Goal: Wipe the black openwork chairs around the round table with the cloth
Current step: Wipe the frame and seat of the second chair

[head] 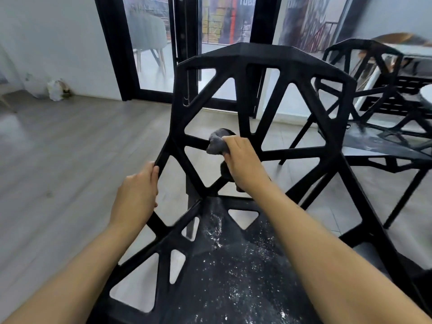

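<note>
Head view: grey plank floor (70,141), glass doors (154,43) upper centre; left hand (135,195) grips chair (257,66) frame, right hand (245,164) clutches grey cloth (216,143).

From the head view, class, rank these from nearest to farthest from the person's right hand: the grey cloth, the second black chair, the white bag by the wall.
1. grey cloth: gripped in the right hand.
2. second black chair: behind, to the right.
3. white bag: far left, by the wall.

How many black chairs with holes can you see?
2. One black chair is right in front, held by the left hand and wiped by the right hand. A second chair stands behind, right. Others may be hidden.
</note>
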A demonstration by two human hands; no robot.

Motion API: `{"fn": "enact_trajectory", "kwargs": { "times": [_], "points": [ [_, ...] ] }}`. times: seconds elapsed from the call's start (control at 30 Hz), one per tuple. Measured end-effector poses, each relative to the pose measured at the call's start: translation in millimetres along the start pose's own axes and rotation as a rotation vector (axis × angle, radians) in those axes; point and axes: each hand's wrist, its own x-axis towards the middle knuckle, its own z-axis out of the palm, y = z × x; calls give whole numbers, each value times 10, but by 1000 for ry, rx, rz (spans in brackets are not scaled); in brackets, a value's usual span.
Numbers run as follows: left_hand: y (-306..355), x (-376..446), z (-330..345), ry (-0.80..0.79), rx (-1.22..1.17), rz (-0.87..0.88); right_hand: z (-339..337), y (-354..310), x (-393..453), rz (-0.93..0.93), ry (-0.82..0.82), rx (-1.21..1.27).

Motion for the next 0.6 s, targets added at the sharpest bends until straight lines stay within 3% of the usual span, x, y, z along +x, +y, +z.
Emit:
{"fn": "enact_trajectory", "kwargs": {
  "times": [0.1,0.2,0.27,0.37,0.5,0.6],
  "points": [
    [2,-9,12,80,105,10,-350,127,-85,79,242,-13],
    [128,41,27,304,284,230,-785,417,-63,88,541,-325],
    [423,166,141,336,280,405,-835,658,-51,132,427,-500],
    [936,474,537,161,280,561,-552,856,-145,180,53,-597],
    [1080,744,1101,-137,524,518,-437,933,-161,53,27,-672],
    [982,746,1250,-83,591,518,-492,1112,-137,-117,-35,-713]
  ]
}}
